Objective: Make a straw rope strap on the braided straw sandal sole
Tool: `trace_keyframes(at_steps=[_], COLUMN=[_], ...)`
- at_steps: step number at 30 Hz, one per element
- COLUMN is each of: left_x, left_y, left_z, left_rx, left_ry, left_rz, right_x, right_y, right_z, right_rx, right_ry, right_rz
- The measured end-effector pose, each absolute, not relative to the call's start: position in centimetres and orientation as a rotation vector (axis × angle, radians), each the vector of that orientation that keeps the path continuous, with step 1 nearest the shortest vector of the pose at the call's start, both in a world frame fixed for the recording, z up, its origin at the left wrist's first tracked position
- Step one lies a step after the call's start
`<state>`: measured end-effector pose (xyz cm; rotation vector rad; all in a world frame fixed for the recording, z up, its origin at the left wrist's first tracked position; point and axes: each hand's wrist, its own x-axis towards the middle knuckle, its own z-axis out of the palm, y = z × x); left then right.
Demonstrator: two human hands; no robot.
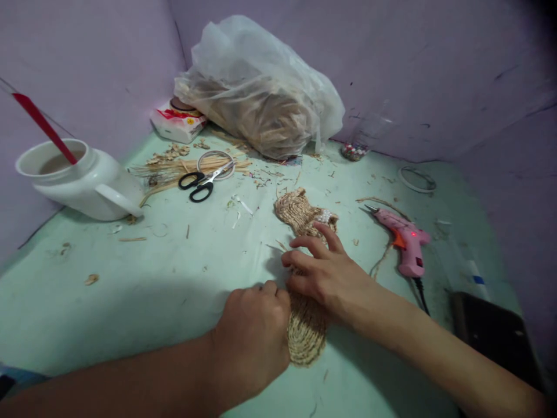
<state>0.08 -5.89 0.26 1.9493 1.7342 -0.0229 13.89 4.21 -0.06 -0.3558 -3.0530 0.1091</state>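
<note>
A small sole-shaped piece of coiled, braided straw cord [307, 331] lies on the table in front of me, its far part hidden beneath my right hand. Along its left edge, my left hand [256, 331] is closed in a fist with the fingertips out of sight, apparently gripping that edge. From the right, my right hand [319, 267] reaches over the piece's far part, palm down, fingers bent and spread apart. Just beyond those fingers rests a matching braided straw slipper [296, 212] with a strap of white pearl beads [322, 216].
At right lies a pink glue gun [404, 238] with a red light and cord, near a dark phone-like object [491, 325]. Black-handled scissors [202, 184] lie by straw strips [169, 169]. A white jug [96, 183] stands left; a plastic bag [270, 87] sits behind.
</note>
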Motion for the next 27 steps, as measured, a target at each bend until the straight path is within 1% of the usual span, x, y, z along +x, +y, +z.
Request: trace_keyframes(at_steps=[7, 15, 22, 27], left_x=[0.0, 0.1, 0.2, 0.3], left_y=[-5.8, -5.9, -5.8, -5.8], left_z=[0.2, 0.2, 0.3, 0.3], left_rx=[1.955, 1.984, 2.029, 2.042], left_ry=[1.739, 1.729, 1.764, 1.774], left_rz=[-0.014, -0.047, -0.057, -0.055], right_x=[13.8, 13.8, 14.3, 15.8], right_y=[4.7, 4.6, 3.5, 2.9], right_z=[-0.1, 0.5, 0.0, -0.3], right_rx=[-0.211, -0.175, -0.305, -0.458], right_ry=[-3.098, -3.130, -3.118, -2.939], right_rz=[0.161, 0.134, 0.051, -0.018])
